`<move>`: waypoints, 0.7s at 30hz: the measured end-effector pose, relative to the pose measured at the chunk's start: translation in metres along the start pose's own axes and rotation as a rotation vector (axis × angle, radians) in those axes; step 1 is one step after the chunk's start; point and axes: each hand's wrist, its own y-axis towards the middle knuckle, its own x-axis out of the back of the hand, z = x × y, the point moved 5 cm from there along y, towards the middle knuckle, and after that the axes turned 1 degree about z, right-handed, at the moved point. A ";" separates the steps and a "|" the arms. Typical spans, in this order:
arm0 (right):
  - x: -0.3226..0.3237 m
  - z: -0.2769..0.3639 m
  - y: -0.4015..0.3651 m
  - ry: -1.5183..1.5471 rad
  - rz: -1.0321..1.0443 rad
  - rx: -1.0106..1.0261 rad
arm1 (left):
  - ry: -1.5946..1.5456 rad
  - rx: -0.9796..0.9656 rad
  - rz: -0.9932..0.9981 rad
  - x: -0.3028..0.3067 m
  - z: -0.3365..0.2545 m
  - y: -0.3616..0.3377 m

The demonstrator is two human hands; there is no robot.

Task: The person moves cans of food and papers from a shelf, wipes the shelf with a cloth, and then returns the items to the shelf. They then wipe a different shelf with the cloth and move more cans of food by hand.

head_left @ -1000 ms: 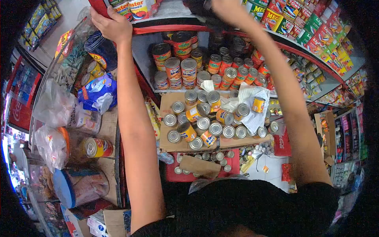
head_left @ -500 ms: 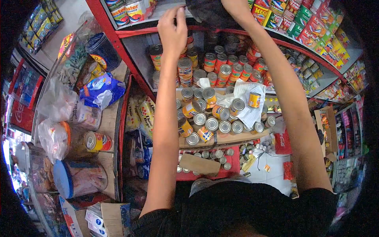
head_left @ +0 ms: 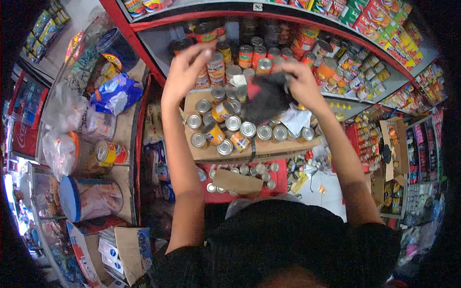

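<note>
- Clutching a limp black cloth, the right hand had its grip closed on the soft, blurred fabric; a pinkish-red patch showed at the cloth's left side.
- The cloth hung over the back right part of the cardboard box, hiding some of the metal cans there.
- The left hand had a released grip, its fingers loosely bent and apart, raised above the box's back left corner, in front of the shelf cans.
- The round metal cans crowded the box top, most upright with ridged silvery ends; several yellow-labelled ones lay tilted among them, near the front edge and toward the left.
- Creased white paper lay near the right edge of the box, beside the cloth.
- Below the front edge, a flat brown cardboard piece partly covered short cylindrical cans on a red surface.
- On the counter at the left, a cylindrical tub with a blue lid lay on its side near the front; a yellow-and-red can and a crinkled blue plastic pack sat farther back.
</note>
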 end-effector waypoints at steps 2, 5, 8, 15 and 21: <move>-0.006 -0.021 -0.062 0.069 0.142 -0.395 | -0.109 0.155 0.089 -0.019 0.046 -0.035; -0.035 -0.042 -0.156 0.077 0.193 -0.766 | 0.165 0.202 -0.045 -0.028 0.083 -0.084; -0.090 -0.080 -0.255 0.095 0.198 -0.771 | 0.396 0.245 -0.130 -0.037 0.093 -0.116; -0.199 -0.117 -0.336 0.082 0.463 -0.801 | 0.297 0.252 0.025 -0.093 0.095 -0.113; -0.150 -0.045 -0.190 0.380 0.547 -0.549 | 0.491 0.279 0.084 -0.117 0.112 -0.102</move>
